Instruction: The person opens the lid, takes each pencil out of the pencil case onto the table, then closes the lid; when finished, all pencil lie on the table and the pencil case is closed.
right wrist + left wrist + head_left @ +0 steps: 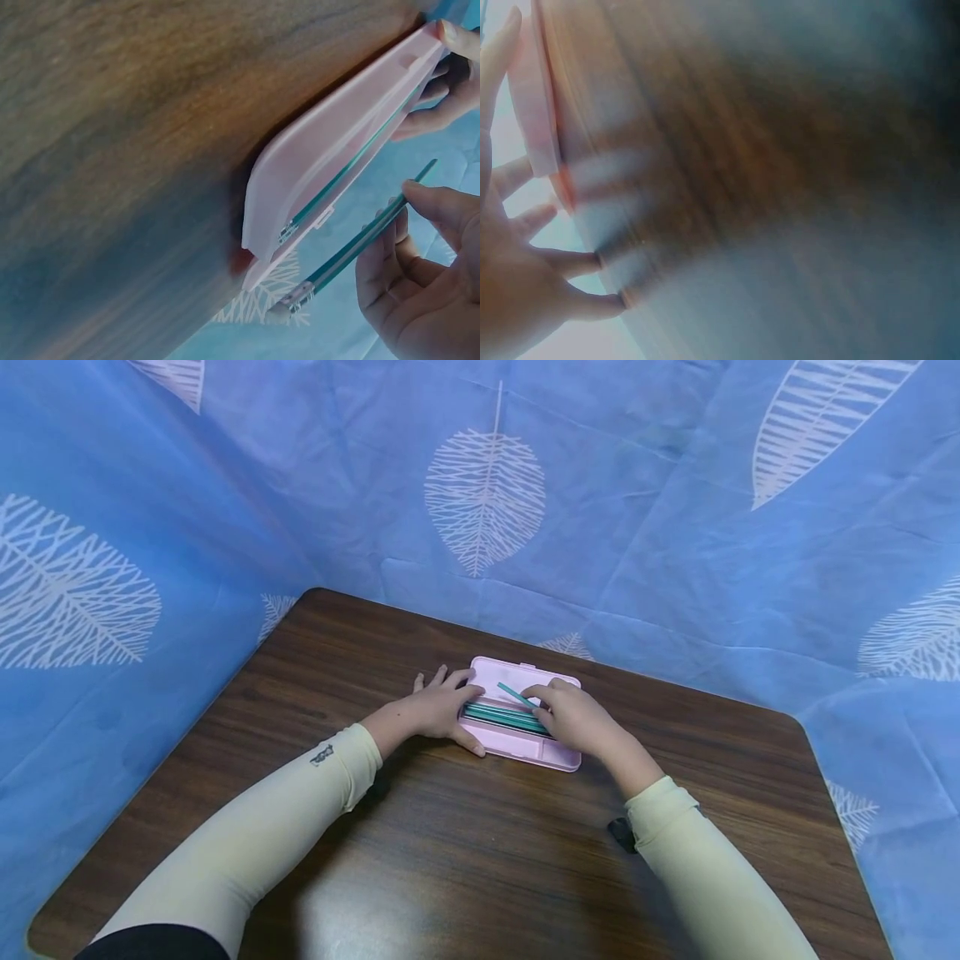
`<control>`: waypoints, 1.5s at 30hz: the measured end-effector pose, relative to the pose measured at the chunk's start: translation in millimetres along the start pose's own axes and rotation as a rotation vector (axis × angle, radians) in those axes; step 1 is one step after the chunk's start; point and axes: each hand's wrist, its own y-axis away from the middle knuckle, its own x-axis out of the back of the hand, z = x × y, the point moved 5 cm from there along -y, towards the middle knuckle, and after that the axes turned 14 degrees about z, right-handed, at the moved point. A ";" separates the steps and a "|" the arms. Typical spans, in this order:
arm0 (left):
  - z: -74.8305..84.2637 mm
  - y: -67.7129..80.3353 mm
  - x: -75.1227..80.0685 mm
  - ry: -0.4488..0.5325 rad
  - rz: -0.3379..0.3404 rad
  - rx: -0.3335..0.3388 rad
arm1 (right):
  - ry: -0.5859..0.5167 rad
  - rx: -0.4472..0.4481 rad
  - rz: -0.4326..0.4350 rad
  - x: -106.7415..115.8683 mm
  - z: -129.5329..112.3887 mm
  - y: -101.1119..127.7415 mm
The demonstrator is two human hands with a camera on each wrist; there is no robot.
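Note:
An open pink case [525, 745] lies flat near the middle of the wooden table [465, 860], with several teal sticks [504, 716] lying lengthwise inside it. My left hand [448, 710] grips the case's left end, thumb along the front edge and fingers spread over the far side. My right hand [558, 710] hovers over the case's right half and pinches one teal stick [516, 694], holding it slanted above the others. The right wrist view shows the case [330, 150] side-on and the pinched stick [352, 247] held clear of it. The left wrist view is blurred, showing only my left hand [510, 247] against the case's end [540, 112].
Blue cloth with white leaf prints [487, 493] hangs close round the table's back and both sides. Bare brown tabletop stretches between the case and the near edge, under both cream-sleeved forearms.

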 end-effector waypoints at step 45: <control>-2.9 -1.1 -0.2 0.022 -0.018 -0.009 | -0.677 -0.665 -0.249 2.3 117.0 63.4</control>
